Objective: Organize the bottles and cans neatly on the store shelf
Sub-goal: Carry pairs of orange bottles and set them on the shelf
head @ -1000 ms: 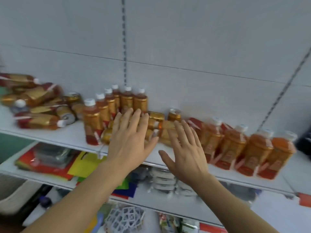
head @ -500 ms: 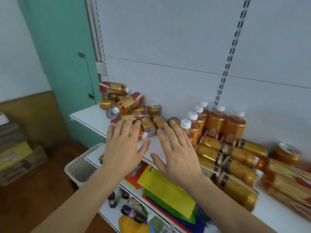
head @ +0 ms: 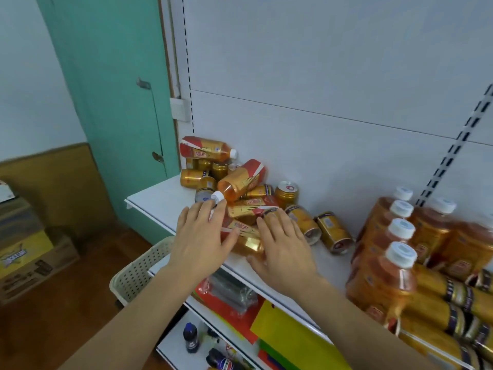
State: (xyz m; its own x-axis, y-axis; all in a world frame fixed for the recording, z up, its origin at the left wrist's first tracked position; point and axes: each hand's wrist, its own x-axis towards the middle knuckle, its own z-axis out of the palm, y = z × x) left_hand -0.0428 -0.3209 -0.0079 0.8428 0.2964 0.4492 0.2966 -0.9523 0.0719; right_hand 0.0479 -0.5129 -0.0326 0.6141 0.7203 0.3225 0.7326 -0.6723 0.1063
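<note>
A jumbled pile of gold cans (head: 194, 178) and lying orange bottles (head: 241, 180) fills the left end of the white shelf (head: 160, 198). At the pile's front lies one bottle with a gold and red label (head: 243, 237). My left hand (head: 200, 236) and my right hand (head: 285, 247) flank it with fingers nearly straight, and both thumbs touch it. Two cans (head: 332, 232) lie on their sides to the right. Further right, upright orange bottles with white caps (head: 397, 252) stand in a row.
Gold cans in packs (head: 453, 303) lie at the shelf's right front. A white perforated basket (head: 136, 271) sits below the shelf's left corner. The lower shelves hold coloured paper (head: 288, 332) and dark bottles (head: 190, 337). Cardboard boxes (head: 26, 249) stand on the floor at left by a green door (head: 114, 89).
The view has swung left along the shelf. Both hands moved from the middle bottles to the left pile and now touch the front lying bottle.
</note>
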